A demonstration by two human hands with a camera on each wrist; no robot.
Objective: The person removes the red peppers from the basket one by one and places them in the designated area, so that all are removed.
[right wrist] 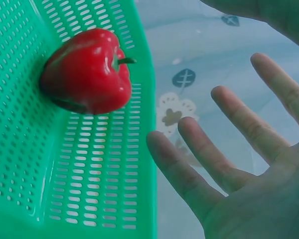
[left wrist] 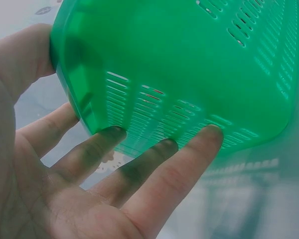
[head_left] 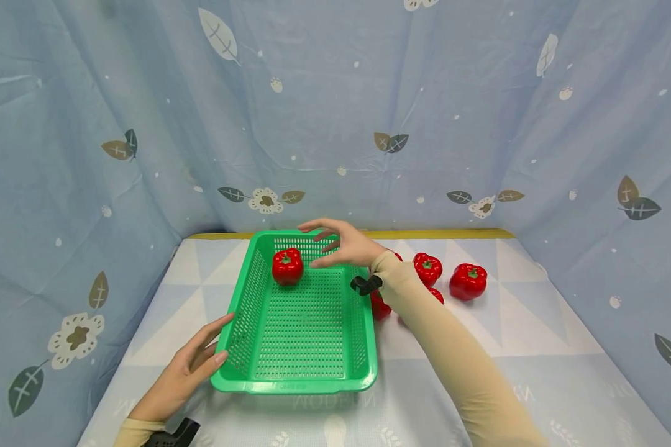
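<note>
A green perforated plastic basket [head_left: 293, 386] stands on the table with one red bell pepper [head_left: 287, 267] in its far left corner. My left hand [head_left: 181, 369] rests against the basket's near left side. In the left wrist view its thumb meets the rim and its spread fingers [left wrist: 164, 184] touch the slotted outer wall. Over the far right part of the basket reaches my right hand [head_left: 346, 243], fingers apart and holding nothing. The right wrist view shows the pepper [right wrist: 89, 72] lying against the slotted wall, its green stem toward the rim, apart from the fingertips.
Several more red bell peppers [head_left: 468, 282] lie on the table right of the basket, some partly hidden behind my right forearm. A pale patterned cloth [head_left: 542, 323] covers the table. Blue printed curtains [head_left: 335, 112] hang behind it and at both sides.
</note>
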